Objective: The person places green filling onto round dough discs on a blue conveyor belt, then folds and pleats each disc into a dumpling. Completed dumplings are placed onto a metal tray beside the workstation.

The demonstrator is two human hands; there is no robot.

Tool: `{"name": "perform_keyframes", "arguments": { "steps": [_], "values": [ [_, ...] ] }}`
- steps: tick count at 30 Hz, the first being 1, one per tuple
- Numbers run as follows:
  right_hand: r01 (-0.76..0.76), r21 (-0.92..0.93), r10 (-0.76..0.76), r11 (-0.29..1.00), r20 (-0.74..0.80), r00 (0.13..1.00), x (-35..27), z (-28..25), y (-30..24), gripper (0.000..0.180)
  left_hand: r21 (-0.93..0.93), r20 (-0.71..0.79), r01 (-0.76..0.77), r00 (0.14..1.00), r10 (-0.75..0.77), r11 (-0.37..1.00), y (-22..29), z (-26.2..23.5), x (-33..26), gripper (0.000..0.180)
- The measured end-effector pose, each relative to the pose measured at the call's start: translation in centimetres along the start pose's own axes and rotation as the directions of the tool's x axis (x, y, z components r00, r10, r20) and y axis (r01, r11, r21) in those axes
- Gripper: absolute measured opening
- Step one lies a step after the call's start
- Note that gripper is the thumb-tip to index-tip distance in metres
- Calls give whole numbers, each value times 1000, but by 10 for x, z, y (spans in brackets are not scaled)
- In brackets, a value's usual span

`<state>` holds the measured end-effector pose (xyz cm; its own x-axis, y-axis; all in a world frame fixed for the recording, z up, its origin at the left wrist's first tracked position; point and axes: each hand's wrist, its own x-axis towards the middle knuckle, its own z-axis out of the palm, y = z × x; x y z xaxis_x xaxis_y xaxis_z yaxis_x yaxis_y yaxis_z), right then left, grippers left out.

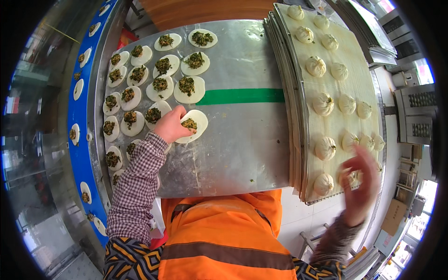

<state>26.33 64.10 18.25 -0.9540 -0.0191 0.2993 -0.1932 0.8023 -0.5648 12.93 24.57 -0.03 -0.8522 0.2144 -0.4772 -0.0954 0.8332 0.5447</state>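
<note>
My left hand (171,126) reaches over the metal table and grips the left edge of a round dough wrapper (199,122), its thumb by the dark green and brown filling. More filled wrappers (190,90) lie flat in rows beyond and to the left of it. Blurred by motion, my right hand (361,184) is over the near right part of a mesh-lined tray (298,105), close to pleated buns (324,185). It hides part of the buns beneath it, and I cannot make out whether its fingers hold anything.
On the left, a blue conveyor belt (74,114) carries more filled wrappers. A green strip (242,96) crosses the metal table (238,154). The bun tray lies on a stack of trays along the table's right side. Shelving (417,112) stands at the far right.
</note>
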Motion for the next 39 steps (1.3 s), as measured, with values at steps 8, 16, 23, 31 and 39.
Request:
{"name": "perform_keyframes", "arguments": {
  "steps": [8, 16, 23, 31, 39],
  "values": [
    [-240, 602, 32, 761, 334, 942, 14, 216, -54, 24, -952, 276, 254, 954, 117, 170, -23, 14, -64, 49],
    [-320, 514, -100, 796, 633, 768, 17, 261, -91, 16, -976, 150, 111, 966, 210, 187, -42, 21, -123, 48],
    [-244, 561, -136, 791, 550, 824, -6, 265, -118, 12, -780, 130, -50, 962, 240, 624, -49, 16, -129, 44],
    [58, 403, -245, 913, 430, 869, -24, 264, -115, 11, -955, 266, 225, 936, 231, 192, -68, 25, -132, 46],
    [-119, 455, -174, 883, 552, 816, -23, 269, -117, 12, -668, 98, -108, 968, 231, 736, -61, 36, -126, 39]
  ]
}}
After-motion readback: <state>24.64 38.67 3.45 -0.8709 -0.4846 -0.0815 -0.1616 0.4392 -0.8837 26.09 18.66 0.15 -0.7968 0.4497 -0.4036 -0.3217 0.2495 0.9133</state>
